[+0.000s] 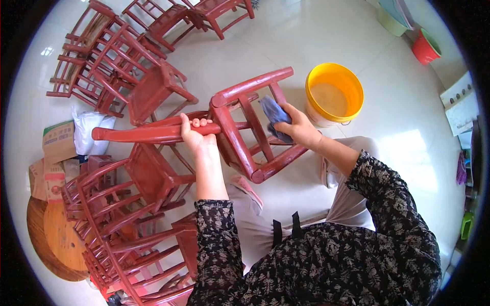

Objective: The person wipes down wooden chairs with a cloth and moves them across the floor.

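Note:
A red wooden chair (237,138) is tipped on its side in front of me, its legs and rungs pointing right and its back posts pointing left. My left hand (198,133) is wrapped around a back post close to the seat. In my right hand (300,128) is a bunched blue-grey cloth (275,113), held among the chair's legs and rungs. Whether the cloth presses on the wood is hard to make out. Just beyond that hand stands a yellow bucket (327,119) with cloudy-looking contents low inside.
Several red chairs crowd the left, some at the upper left (153,92) and others at the lower left (153,173). Beside them are a white plastic bag (92,132), cardboard (57,142) and a round wooden board (64,237). A red bucket (426,48) stands by the right wall.

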Demonstrator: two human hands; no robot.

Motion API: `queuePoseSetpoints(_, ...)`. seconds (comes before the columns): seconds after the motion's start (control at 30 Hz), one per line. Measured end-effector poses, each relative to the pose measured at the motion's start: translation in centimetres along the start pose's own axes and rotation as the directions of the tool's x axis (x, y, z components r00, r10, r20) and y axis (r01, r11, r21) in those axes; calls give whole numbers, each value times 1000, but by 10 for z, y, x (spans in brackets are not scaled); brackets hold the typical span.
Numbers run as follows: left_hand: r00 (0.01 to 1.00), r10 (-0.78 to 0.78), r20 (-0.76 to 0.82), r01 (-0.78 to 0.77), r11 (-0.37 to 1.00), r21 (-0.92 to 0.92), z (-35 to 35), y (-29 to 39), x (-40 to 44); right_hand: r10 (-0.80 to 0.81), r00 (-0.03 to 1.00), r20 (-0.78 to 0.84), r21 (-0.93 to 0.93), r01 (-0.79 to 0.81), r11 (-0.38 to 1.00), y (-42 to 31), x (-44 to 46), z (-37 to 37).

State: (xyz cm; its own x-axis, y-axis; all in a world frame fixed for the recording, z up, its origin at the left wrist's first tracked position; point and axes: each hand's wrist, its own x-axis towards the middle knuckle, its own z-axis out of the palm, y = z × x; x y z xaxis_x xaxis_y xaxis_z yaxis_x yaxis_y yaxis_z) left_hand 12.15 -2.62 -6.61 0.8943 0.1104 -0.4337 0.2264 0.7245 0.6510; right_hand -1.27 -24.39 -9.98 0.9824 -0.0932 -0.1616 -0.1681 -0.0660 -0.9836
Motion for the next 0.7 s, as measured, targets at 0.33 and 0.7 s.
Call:
queuePoseSetpoints(0.33, 992, 68, 105, -74, 996, 46, 16, -20, -64, -364, 931, -3, -794, 219, 567, -39, 21, 30)
queuePoseSetpoints(0.7, 999, 26, 43, -27, 999, 33, 5, 0, -57, -167, 966, 197, -601, 254, 758, -45, 20, 20)
